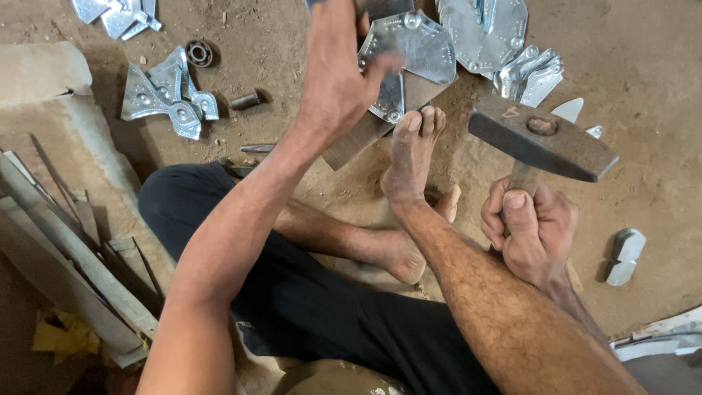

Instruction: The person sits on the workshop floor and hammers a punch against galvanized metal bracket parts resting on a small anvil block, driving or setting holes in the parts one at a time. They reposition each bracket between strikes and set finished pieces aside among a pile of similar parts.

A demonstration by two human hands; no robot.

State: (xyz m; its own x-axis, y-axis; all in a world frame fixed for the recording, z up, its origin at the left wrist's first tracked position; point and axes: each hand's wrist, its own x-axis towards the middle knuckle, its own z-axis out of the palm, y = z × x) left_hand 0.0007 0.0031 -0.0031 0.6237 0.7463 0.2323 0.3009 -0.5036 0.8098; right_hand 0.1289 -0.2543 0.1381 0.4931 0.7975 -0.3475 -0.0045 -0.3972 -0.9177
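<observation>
My right hand [530,234] grips the handle of a heavy steel hammer [545,143], its head raised above the sandy floor at the right. My left hand [340,69] reaches forward and pinches a shiny sheet-metal piece [409,51] that rests over a flat steel bar [365,135]. My bare foot [413,153] lies beside that bar, toes pointing at the metal piece. I sit cross-legged on the ground in dark trousers.
More cut metal pieces lie at the top right [486,29], left [164,91] and top left [117,14]. A bearing ring [199,53] and a short bolt [246,99] lie on the dirt. Metal strips [66,241] are stacked at the left. Two small plates [625,256] lie at the right.
</observation>
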